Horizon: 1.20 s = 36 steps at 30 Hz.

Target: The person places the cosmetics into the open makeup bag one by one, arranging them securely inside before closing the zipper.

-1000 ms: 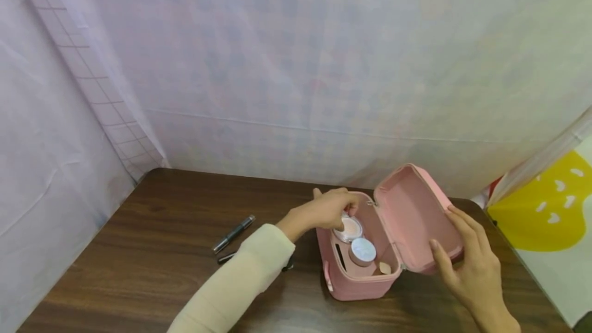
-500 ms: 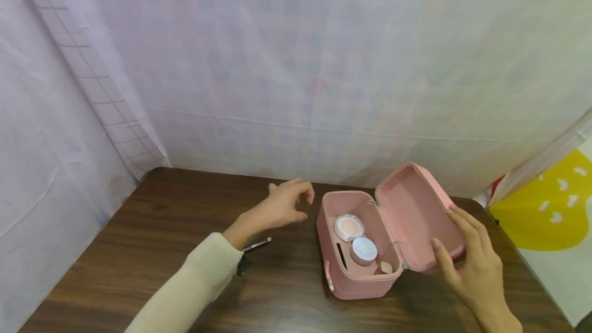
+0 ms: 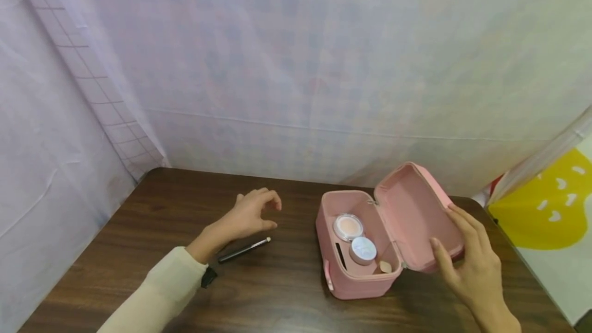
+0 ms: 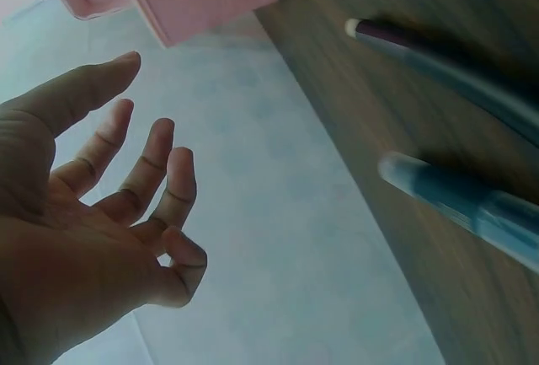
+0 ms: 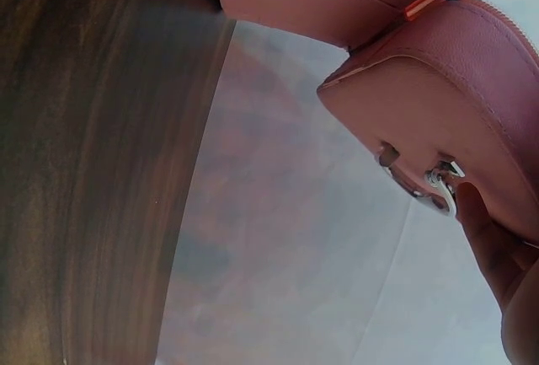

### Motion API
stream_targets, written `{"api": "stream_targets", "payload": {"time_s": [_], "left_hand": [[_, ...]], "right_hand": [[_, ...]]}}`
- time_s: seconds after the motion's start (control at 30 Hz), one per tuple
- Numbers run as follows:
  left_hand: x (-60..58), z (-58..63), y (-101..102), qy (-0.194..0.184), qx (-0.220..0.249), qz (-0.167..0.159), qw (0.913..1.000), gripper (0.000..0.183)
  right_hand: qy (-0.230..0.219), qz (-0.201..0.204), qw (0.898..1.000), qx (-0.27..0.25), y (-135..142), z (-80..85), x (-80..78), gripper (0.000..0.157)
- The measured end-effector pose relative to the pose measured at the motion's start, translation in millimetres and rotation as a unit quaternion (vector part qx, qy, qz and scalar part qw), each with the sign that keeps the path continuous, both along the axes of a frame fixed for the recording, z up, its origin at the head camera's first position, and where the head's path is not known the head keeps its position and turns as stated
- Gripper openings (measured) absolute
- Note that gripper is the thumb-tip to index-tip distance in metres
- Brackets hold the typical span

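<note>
My left hand [image 3: 250, 215] hovers above the table with loosely bent fingers and nothing in its grasp. Just below it on the wood lies a slim dark makeup brush [image 3: 244, 251] with a pale tip. Beside that brush, in the left wrist view, is a teal tube [image 4: 476, 205], which the left hand and forearm hide in the head view. My right hand [image 3: 474, 261] holds the raised lid [image 3: 413, 220] of a pink makeup case [image 3: 358, 288], thumb inside, fingers over the outer edge. Inside the case sit a round compact [image 3: 348, 226] and a round-lidded jar [image 3: 363, 249].
A beige sponge-like piece [image 3: 385, 267] and a dark slim strip [image 3: 340, 255] also show in the case. The dark wooden table [image 3: 277, 297] ends at a hanging pale curtain [image 3: 287, 91]. A yellow-patterned panel [image 3: 546, 209] stands at the right.
My left hand has come out of the case, away from the compact, and moved left to above the brush. The right hand keeps its hold on the lid.
</note>
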<state>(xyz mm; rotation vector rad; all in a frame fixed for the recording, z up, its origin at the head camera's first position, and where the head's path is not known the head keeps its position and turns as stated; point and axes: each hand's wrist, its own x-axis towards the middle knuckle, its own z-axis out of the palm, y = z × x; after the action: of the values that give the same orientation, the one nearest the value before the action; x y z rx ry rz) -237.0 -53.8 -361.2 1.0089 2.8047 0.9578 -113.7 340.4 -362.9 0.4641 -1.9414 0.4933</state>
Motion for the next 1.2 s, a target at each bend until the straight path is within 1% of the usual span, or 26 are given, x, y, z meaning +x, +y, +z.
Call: {"api": "stream_targets", "payload": {"time_s": [0.2,0.4,0.5,0.7,0.83,1.0,1.2], "left_hand": [[1.7,-13.8,-18.1,-0.010,-0.007,0.004,0.9999,0.034],[3.5,-26.6,-32.9,-0.014,-0.020,0.030,0.9992,0.034],[2.2,-32.2,-38.6,-0.019,-0.025,0.043,0.9986,0.034],[-1.8,-39.9,-47.9,-0.024,-0.034,0.060,0.9974,0.035],[-4.6,-47.0,-53.7,-0.013,-0.041,0.073,0.9964,0.037],[-7.1,-54.5,-60.3,-0.001,-0.034,0.092,0.9952,0.041],[-8.9,-59.5,-67.3,-0.004,-0.032,0.094,0.9951,0.044]], "right_hand": [[0.003,0.001,1.000,0.000,-0.8,0.0,-0.7,0.064],[0.001,0.001,1.000,0.001,-0.2,0.6,-0.9,0.064],[0.002,0.001,1.000,0.002,0.0,1.2,-1.2,0.064],[0.001,0.000,1.000,0.000,-1.1,1.2,-1.7,0.064],[0.001,0.001,1.000,0.001,-1.8,1.4,-2.2,0.065],[0.005,0.003,1.000,-0.001,-1.9,1.7,-3.0,0.064],[0.002,0.004,1.000,-0.003,-1.3,0.8,-3.0,0.064]]}}
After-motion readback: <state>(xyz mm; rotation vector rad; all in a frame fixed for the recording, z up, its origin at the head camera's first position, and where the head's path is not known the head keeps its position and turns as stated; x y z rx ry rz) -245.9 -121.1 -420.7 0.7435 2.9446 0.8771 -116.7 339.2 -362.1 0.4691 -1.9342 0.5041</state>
